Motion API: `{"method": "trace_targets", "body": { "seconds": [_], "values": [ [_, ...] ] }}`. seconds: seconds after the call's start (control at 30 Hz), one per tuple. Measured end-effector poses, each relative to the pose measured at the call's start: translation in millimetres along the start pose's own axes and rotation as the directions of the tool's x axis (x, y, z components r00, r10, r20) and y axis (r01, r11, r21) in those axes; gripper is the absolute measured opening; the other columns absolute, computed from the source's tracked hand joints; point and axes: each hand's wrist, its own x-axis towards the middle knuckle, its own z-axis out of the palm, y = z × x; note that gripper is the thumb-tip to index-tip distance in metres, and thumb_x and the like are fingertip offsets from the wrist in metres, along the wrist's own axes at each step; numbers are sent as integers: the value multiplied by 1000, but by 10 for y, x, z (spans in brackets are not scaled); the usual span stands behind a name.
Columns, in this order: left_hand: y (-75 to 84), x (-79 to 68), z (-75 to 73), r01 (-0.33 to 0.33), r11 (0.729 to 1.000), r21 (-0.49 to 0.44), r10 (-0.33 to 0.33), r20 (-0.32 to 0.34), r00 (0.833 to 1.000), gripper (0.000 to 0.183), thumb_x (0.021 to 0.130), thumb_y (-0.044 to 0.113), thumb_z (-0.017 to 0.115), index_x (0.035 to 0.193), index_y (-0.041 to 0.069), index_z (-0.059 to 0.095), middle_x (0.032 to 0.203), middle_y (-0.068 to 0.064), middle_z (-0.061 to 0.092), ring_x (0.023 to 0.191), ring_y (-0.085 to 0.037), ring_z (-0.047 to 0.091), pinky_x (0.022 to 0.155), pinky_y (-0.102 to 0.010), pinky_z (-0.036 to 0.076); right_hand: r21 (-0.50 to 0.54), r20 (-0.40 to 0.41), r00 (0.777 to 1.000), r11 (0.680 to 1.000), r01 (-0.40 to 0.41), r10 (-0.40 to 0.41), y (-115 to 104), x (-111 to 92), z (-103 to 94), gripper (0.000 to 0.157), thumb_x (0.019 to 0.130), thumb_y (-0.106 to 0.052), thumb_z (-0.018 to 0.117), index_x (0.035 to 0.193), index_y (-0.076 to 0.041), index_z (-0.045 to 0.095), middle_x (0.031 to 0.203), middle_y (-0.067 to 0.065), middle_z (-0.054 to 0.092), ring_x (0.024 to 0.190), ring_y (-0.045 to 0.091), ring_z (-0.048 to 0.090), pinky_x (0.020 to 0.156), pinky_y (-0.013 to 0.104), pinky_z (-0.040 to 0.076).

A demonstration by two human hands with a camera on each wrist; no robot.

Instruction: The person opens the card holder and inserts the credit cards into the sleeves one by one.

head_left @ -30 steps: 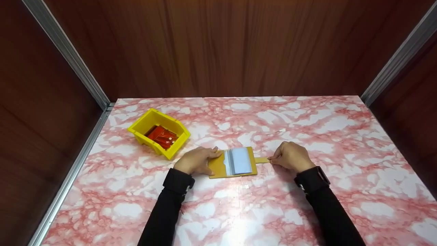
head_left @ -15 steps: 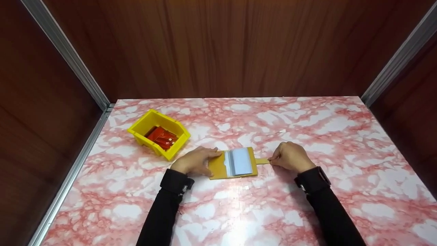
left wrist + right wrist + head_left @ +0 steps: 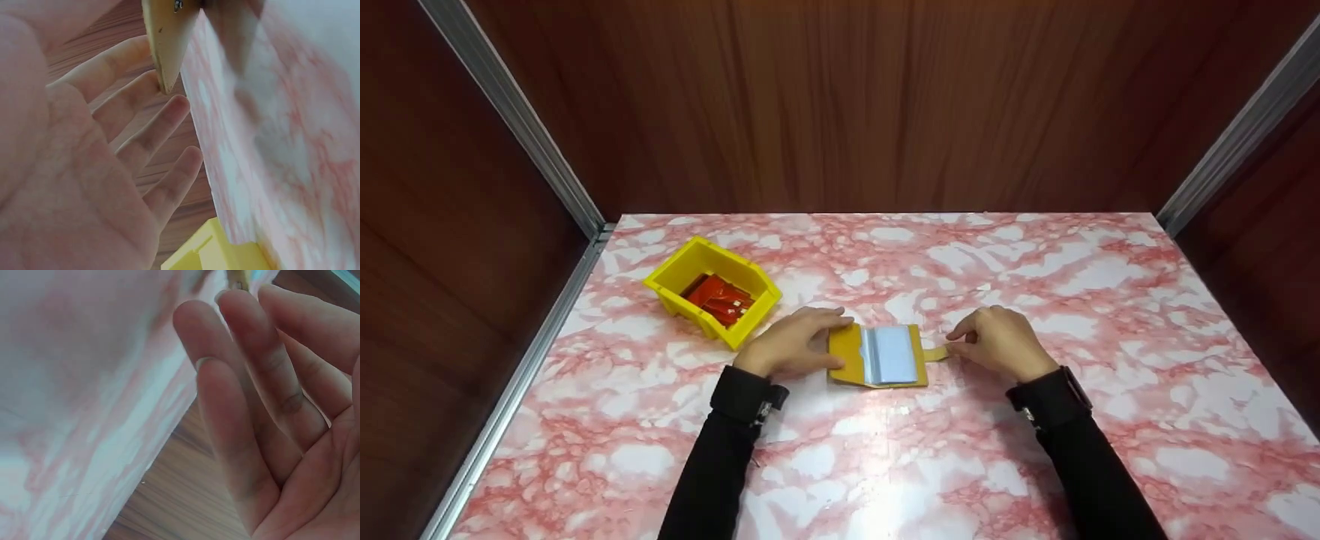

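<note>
At the strap (image 3: 935,353), right hand's (image 3: 1003,341) hold is unclear; left hand (image 3: 789,343) grips the wallet (image 3: 894,354).

The card holder (image 3: 845,351) looks matt, the bin (image 3: 753,313) plastic, the tabletop (image 3: 877,457) glossy

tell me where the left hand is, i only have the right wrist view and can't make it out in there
Observer: The left hand is touching the left side of a yellow card holder.

Operator: ok is that thing open or closed

Observer: Open. The head view shows its pale sleeves facing up.

Operator: got it, anything else out there

Observer: Yes, a yellow bin with red items in it, beyond the left hand and off to the left.
</note>
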Motion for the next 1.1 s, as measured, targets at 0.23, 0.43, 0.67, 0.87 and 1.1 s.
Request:
{"method": "trace_targets", "body": {
  "seconds": [0.23,0.43,0.67,0.87,1.1],
  "values": [
    [43,-3,-54,45,996,-74,-49,-48,998,66,92,51,74,152,36,51,161,7,46,151,-23,39,123,-50,32,-20,-20,1000,1000,3,-3,-69,-14,-52,17,88,-22,83,100,-11,84,65,-5,65,59,10,50,59,29,35],
    [-19,-52,-212,44,992,-115,-68,-207,976,56,97,47,70,148,29,57,155,0,53,148,-26,43,122,-54,33,-21,-41,999,1000,3,-4,-61,-6,-73,15,89,-22,81,101,-12,84,63,-5,63,59,10,48,58,29,34],
    [-432,-212,-446,220,975,-15,-180,-626,759,29,99,26,70,122,7,72,118,-13,70,112,-34,63,99,-50,51,3,-29,1000,1000,-2,2,-68,-3,-67,15,90,-23,81,101,-13,84,63,-5,61,58,10,47,58,28,34],
    [-746,-211,-492,444,892,91,-275,-669,690,42,98,23,72,130,-2,65,127,-24,66,117,-45,60,101,-59,47,-15,-46,999,1000,3,-3,-66,-5,-102,16,90,-24,81,101,-13,84,62,-5,61,57,9,47,58,29,35],
    [-757,-120,-476,541,810,227,-358,-541,761,55,96,31,74,136,-4,60,130,-26,64,115,-48,61,96,-60,51,-20,-49,999,1000,-7,6,-67,-27,-147,18,91,-24,79,104,-11,83,62,-5,61,56,9,48,57,28,35]
  ]
}}
